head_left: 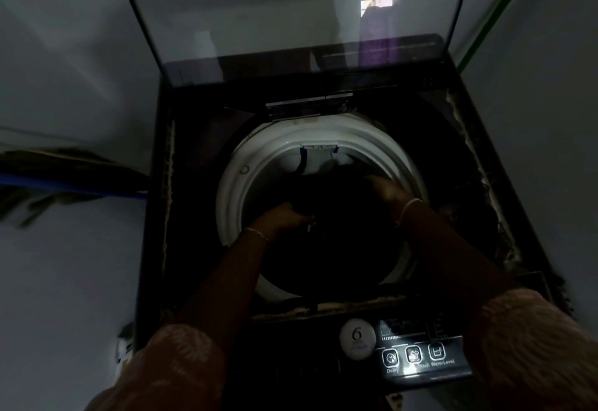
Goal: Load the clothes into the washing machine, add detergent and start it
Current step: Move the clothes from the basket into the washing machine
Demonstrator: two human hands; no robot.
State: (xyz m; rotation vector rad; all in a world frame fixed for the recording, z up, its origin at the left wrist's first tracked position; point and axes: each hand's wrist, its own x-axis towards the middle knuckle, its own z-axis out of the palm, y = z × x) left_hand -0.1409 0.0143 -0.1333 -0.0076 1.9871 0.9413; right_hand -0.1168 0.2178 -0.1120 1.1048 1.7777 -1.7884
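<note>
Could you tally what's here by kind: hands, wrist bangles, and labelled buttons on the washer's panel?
Hands: 2, left hand, right hand
Wrist bangles: 2, left bangle, right bangle
Labelled buttons: 3, Delay button, Wash button, WaterLevel button
Total: 7

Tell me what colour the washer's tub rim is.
The rim is white, best seen in the head view.

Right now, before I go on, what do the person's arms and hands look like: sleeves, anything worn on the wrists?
The left sleeve and right sleeve are loose and pinkish-orange with a faint pale pattern; the forearms are bare. A thin pale left bangle and right bangle circle the wrists behind the left hand and right hand. The dim light hides any rings.
</note>
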